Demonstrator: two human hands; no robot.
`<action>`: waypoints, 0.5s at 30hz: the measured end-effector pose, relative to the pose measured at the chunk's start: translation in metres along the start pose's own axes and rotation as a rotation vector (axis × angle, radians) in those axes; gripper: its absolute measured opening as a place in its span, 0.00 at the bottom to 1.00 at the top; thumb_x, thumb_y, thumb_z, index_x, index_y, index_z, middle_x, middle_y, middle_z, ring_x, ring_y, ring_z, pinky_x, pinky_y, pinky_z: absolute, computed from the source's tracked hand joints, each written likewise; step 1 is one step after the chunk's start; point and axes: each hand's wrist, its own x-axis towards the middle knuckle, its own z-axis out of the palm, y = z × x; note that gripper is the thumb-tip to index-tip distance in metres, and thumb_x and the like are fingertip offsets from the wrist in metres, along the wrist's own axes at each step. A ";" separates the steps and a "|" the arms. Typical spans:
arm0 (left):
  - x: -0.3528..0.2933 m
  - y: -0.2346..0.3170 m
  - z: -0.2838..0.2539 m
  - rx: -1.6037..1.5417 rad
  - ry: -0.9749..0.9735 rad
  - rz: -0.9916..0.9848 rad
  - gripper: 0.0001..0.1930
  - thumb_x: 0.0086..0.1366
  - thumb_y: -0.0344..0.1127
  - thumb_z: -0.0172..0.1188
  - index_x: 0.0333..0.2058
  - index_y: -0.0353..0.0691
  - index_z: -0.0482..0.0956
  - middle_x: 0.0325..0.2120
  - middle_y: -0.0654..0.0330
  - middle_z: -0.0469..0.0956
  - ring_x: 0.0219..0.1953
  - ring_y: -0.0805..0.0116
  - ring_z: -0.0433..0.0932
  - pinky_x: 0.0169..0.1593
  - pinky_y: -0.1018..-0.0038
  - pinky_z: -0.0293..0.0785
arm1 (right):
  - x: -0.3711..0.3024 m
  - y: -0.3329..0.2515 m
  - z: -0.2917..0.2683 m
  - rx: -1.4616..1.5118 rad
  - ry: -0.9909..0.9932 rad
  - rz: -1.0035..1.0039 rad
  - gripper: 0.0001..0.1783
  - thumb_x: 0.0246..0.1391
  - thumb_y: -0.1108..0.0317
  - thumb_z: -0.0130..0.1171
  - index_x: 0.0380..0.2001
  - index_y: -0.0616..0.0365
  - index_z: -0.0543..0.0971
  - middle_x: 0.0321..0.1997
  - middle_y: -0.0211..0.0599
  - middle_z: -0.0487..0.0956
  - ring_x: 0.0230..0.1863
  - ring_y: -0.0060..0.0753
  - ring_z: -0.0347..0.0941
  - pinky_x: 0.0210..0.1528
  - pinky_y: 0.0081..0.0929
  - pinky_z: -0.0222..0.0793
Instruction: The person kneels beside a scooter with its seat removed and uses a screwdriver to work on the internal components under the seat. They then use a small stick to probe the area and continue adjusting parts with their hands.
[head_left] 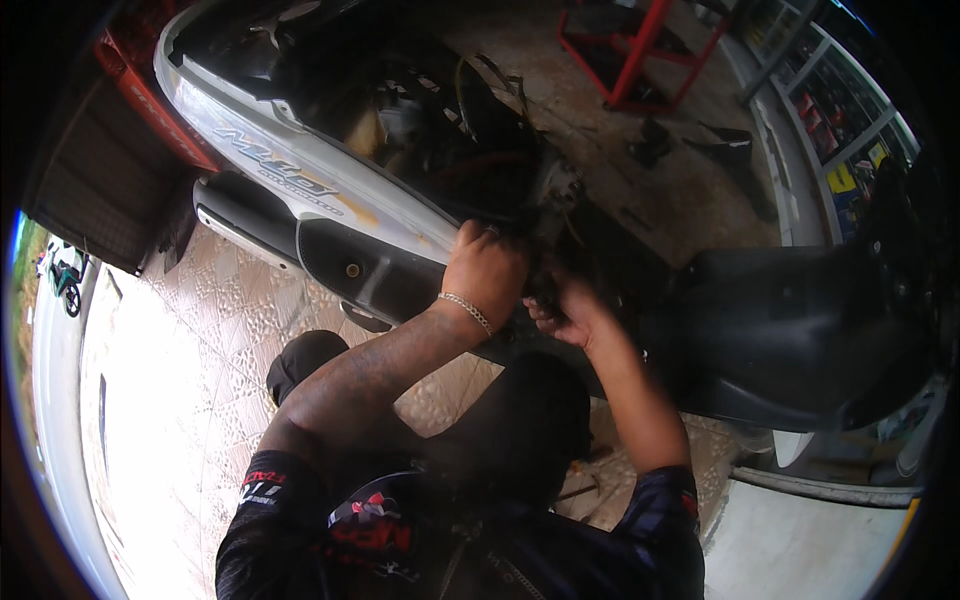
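Note:
My left hand, with a chain bracelet at the wrist, is closed at the front end of the scooter's white side panel. Its fingertips are hidden, and so is whatever they grip. Close to its right, my right hand has curled fingers around something small and dark in the shadow, slightly smeared by motion. Both hands work over the middle of a partly stripped scooter, where dark parts and cables lie exposed. Right of my hands stretches its black plastic front bodywork.
A red metal cart stands beyond the scooter. Loose dark parts lie on the floor near it. Glass-fronted shelves line the far right. Patterned tiles cover the floor at left, and a parked motorcycle shows outside.

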 end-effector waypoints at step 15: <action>-0.003 0.000 0.000 -0.027 0.066 0.008 0.04 0.56 0.33 0.57 0.30 0.45 0.79 0.30 0.62 0.80 0.37 0.65 0.80 0.52 0.67 0.64 | -0.030 0.011 -0.029 -1.724 0.248 -1.603 0.25 0.57 0.73 0.57 0.60 0.55 0.74 0.57 0.42 0.76 0.53 0.44 0.78 0.51 0.35 0.77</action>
